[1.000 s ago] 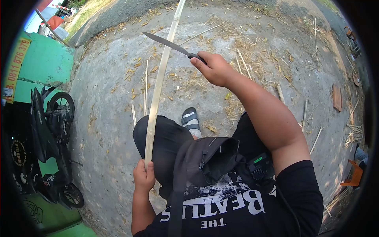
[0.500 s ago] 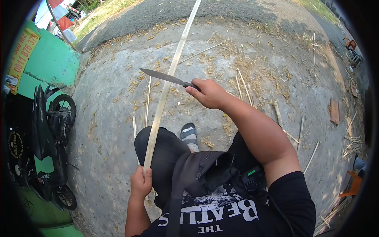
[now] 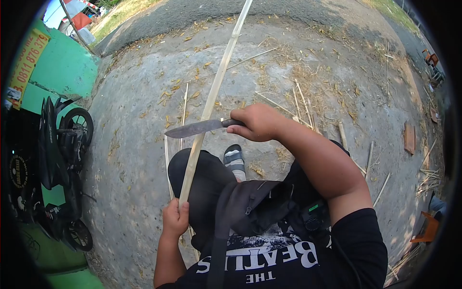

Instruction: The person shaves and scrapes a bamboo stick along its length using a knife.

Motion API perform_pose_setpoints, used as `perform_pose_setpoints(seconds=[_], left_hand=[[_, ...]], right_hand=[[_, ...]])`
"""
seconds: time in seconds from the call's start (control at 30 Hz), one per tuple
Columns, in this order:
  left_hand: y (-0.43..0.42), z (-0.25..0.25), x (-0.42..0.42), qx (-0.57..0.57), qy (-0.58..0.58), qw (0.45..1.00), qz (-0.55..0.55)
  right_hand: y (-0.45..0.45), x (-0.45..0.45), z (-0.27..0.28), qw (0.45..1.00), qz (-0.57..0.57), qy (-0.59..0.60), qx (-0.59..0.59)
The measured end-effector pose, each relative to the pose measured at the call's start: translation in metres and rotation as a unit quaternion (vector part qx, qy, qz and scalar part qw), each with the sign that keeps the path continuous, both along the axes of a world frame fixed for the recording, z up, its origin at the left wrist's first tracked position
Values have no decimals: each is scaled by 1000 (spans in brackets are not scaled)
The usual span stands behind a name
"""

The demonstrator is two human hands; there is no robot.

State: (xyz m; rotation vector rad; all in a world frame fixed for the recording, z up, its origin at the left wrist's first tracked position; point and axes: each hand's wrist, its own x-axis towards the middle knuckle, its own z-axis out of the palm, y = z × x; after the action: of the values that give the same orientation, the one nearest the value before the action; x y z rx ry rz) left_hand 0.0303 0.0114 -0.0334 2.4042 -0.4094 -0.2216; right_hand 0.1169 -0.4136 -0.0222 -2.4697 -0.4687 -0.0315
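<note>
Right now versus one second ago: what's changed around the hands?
The right hand has brought the black-handled, dark metal knife along the long, pale bamboo-like strip toward the left hand; the knife's tip now sits lower in view than its handle, not higher. Nothing grabbed or released. Left hand still grips the strip's near end.

I see the bamboo strip point(image 3: 217, 86) as pale cream-yellow, the knife point(image 3: 197, 128) as dull dark grey in the blade and black in the handle. The T-shirt point(image 3: 284, 257) is black with white lettering and a black-and-white print; the trousers point(image 3: 199, 168) are black too. I make out grey ground point(image 3: 139, 149) flecked with yellow-brown leaves, a mint-green wall point(image 3: 67, 62), a yellow sign point(image 3: 30, 60) with red digits and a reddish-brown block point(image 3: 409, 138).
</note>
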Motion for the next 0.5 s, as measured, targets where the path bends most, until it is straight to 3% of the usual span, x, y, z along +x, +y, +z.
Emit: perform_pose_setpoints(seconds=[0.27,0.5], left_hand=[[-1,3,-1,0,18,1000,9],[-5,9,-3,10,22,1000,16]], right_hand=[[-13,4,-2,997,-51,18,46],[0,1,-5,1000,-3,5,28]])
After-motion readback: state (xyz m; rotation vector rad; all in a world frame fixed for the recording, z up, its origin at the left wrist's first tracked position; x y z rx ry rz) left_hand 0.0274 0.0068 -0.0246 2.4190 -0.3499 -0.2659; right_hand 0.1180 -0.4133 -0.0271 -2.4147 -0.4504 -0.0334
